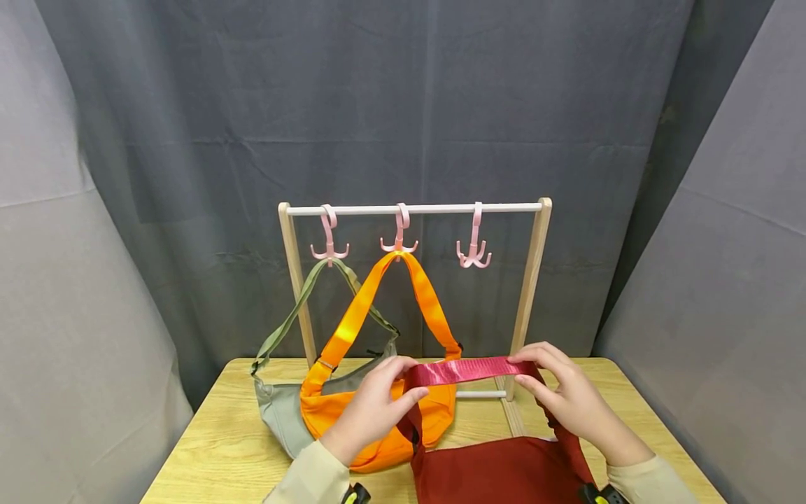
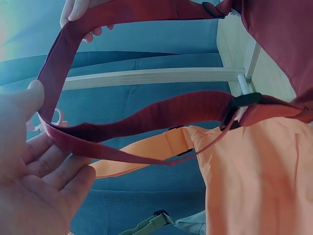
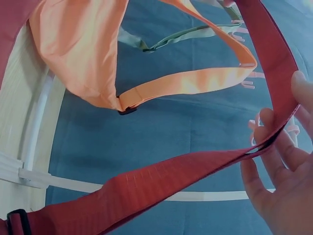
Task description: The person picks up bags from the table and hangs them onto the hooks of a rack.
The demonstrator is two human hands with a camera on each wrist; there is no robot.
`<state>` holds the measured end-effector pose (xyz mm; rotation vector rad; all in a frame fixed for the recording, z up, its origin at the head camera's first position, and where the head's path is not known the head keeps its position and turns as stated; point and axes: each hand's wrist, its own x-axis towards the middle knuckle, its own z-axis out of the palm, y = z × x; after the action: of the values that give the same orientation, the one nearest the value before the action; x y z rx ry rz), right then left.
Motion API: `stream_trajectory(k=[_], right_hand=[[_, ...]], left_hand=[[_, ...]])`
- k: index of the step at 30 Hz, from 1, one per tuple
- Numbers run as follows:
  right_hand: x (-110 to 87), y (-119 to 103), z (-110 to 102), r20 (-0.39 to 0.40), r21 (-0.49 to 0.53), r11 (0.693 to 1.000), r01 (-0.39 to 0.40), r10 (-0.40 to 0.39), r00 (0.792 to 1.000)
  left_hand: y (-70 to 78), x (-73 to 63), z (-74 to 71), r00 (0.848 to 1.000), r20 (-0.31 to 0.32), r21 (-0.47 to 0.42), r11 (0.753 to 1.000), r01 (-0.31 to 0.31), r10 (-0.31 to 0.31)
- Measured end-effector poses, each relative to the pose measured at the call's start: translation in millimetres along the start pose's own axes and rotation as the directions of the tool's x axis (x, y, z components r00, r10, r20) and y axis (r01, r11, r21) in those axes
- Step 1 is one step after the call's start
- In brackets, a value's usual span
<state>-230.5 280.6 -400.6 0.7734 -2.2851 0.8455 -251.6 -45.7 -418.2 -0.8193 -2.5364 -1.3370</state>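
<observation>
A dark red bag [image 1: 504, 472] is at the front of the table, its wide strap [image 1: 469, 371] stretched level between both hands. My left hand [image 1: 378, 402] pinches the strap's left bend between thumb and fingers; the left wrist view shows the strap [image 2: 54, 83] looping through that grip. At the right bend, my right hand [image 1: 563, 392] holds the strap with the thumb below and fingers above. Behind the left hand, an orange bag [image 1: 378, 448] hangs by its strap from the middle pink hook [image 1: 399, 231]. The right pink hook [image 1: 474, 241] carries no bag.
A grey-green bag [image 1: 283, 413] hangs from the left pink hook [image 1: 329, 234], partly behind the orange one. The hooks sit on the white bar [image 1: 434, 209] of a rack with wooden posts [image 1: 532, 280]. It stands on a wooden table [image 1: 208, 434] before grey curtains [image 1: 352, 91].
</observation>
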Motion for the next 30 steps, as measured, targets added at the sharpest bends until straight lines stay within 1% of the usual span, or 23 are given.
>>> stream_trajectory(k=[5,9,19,30], right_hand=[[4.9,-4,-1,-0.012,0.009,1.000,-0.021,0.021,1.000],[7.7,-6,-1,-0.008,0.009,0.999,-0.038,0.038,0.999],[12.3,-14,-4,0.002,0.031,0.996,-0.086,0.086,0.996],[16.6,-18,-6,-0.010,0.046,0.994,-0.096,0.096,0.995]], left_hand=[[1.6,0.6,-2.6,1.000,-0.005,0.012,1.000,-0.001,0.001],[2.0,1.0,-4.0,1.000,-0.011,0.023,1.000,-0.014,0.014],[6.4,2.5,-8.9,0.999,-0.023,0.016,0.999,-0.034,0.035],[13.3,2.6,-14.4,1.000,-0.028,0.015,1.000,-0.004,0.004]])
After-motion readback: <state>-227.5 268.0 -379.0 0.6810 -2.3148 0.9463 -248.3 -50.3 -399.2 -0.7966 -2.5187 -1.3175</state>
